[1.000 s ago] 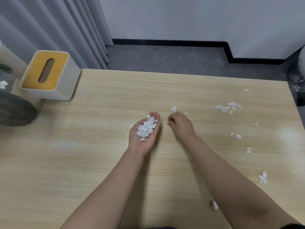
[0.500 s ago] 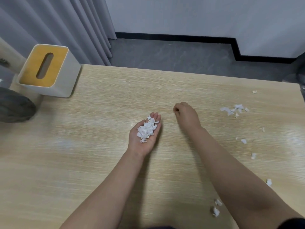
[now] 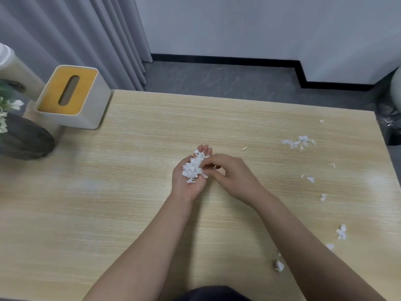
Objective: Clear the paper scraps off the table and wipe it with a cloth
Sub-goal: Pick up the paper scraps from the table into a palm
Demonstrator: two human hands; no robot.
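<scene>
- The left hand (image 3: 191,179) lies palm up, fingers flat and spread open, with a heap of paper scraps (image 3: 193,168) cupped in the palm, resting low over the middle of the table (image 3: 134,213).
- The right hand (image 3: 230,174) sits just beside it, fingertips (image 3: 205,165) pinched narrow and touching the heap's right edge; whether a scrap is between them cannot be told.
- The heap is small, torn, white and crumpled, spilling toward the left fingers.
- More loose scraps (image 3: 297,141) lie on the table's right side, well apart from both hands, with one stray bit (image 3: 244,148) near the left fingertips.
- A tissue box (image 3: 71,98) stands at the far left corner.
- Half a second earlier the right hand was out on the table, apart from the left; it has now come back over the open palm.
</scene>
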